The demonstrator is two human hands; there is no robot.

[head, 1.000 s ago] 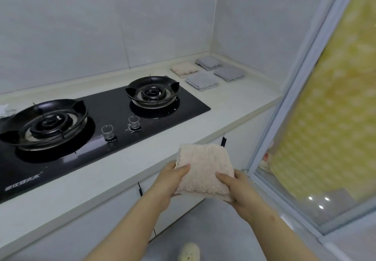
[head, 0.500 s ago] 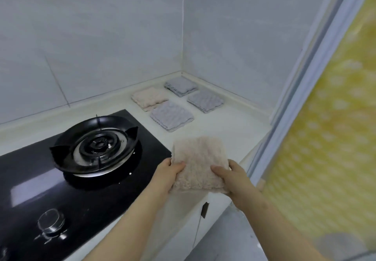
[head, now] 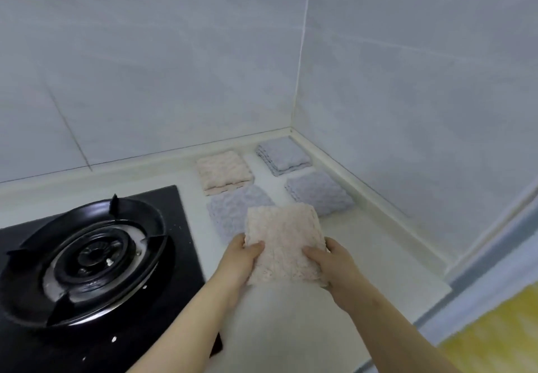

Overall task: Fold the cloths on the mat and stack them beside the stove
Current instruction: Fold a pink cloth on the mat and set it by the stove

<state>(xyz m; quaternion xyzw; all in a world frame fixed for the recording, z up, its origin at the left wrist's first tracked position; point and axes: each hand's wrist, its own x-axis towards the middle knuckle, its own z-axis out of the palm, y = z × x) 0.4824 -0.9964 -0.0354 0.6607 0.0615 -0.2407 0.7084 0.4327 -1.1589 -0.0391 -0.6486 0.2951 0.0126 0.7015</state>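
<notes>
Head view, held cloth: a folded pink cloth (head: 283, 244) is held above the tabletop (head: 366, 253), just right of the stove (head: 87, 259).
Left hand (head: 243, 253): pinches the cloth's near left edge, thumb on top.
Right hand (head: 334, 265): pinches the near right edge the same way.
Why held so: a grip on both sides probably keeps the fold flat and square for laying down.
Placed cloths: a pink pile (head: 222, 173), a back grey pile (head: 283, 157), a right grey pile (head: 318, 193) and a near grey cloth (head: 233, 212) sit apart in the corner. They seem sorted by colour and are clear of the burner.
Likely spot: the pink pile matches in colour.
In the way: the near grey cloth lies between the hands and that pile, so the cloth would have to pass over it.
Beyond the edge: a yellow patterned surface (head: 495, 332).
</notes>
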